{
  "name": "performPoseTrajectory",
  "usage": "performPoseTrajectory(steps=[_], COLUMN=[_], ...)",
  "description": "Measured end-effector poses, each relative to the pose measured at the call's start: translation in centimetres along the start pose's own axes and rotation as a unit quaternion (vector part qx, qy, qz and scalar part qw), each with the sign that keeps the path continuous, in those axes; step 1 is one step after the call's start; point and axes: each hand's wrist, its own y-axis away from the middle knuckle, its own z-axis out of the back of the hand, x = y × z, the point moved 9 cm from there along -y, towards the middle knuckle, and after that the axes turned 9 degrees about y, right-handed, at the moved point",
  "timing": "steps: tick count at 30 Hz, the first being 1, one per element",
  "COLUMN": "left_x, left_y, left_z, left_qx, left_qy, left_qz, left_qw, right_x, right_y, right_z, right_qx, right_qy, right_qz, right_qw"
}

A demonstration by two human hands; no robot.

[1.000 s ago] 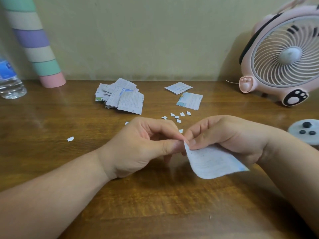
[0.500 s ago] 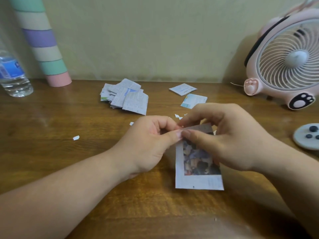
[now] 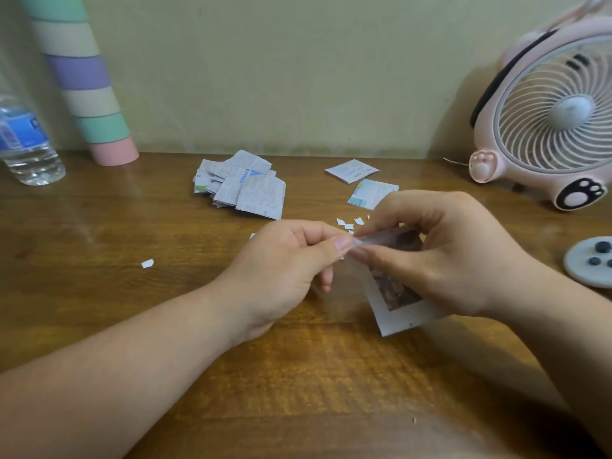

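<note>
1 paper slip (image 3: pixel 402 313) pinched at top edge by both hands: left hand (image 3: pixel 284 270) w/ thumb + forefinger, right hand (image 3: pixel 443 256) curled over it. 1 slip pile (image 3: pixel 241 187) seen far centre, 2 loose slips (image 3: pixel 351 170) far right.

Water bottle (image 3: pixel 28 144) stands far left, striped tube (image 3: pixel 86 87) just beside it, paper stack (image 3: pixel 241 187) mid-table, pink fan (image 3: pixel 549 117) far right, grey disc (image 3: pixel 589 263) near it.

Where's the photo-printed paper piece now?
Head view, right of centre: photo-printed paper piece, pinched at its top edge between left hand and right hand, over the brown wooden table.
</note>
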Motion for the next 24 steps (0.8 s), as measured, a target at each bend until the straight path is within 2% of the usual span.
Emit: performPoseTrajectory(steps=[4, 7, 12, 20, 24], left_x=[0.6, 1.2, 1.6, 2.0, 2.3], left_y=[0.1, 0.2, 0.8, 1.0, 0.8], left_z=[0.1, -0.6, -1.6, -1.8, -1.7], left_qx=[-0.026, 0.009, 0.051, 0.066, 0.058], left_qy=[0.146, 0.207, 0.307, 0.374, 0.361], left_qz=[0.063, 0.131, 0.214, 0.244, 0.241], left_qw=[0.987, 0.969, 0.926, 0.892, 0.899], right_x=[0.4, 0.9, 2.3, 3.8, 3.9], right_y=[0.0, 0.2, 0.2, 0.4, 0.4], right_z=[-0.1, -0.2, 0.2, -0.3, -0.5], right_qx=[-0.006, -0.012, -0.061, -0.079, -0.072], right_qy=[0.019, 0.026, 0.101, 0.143, 0.134], right_qz=[0.016, 0.046, 0.131, 0.204, 0.210], right_qw=[1.000, 0.999, 0.984, 0.965, 0.966])
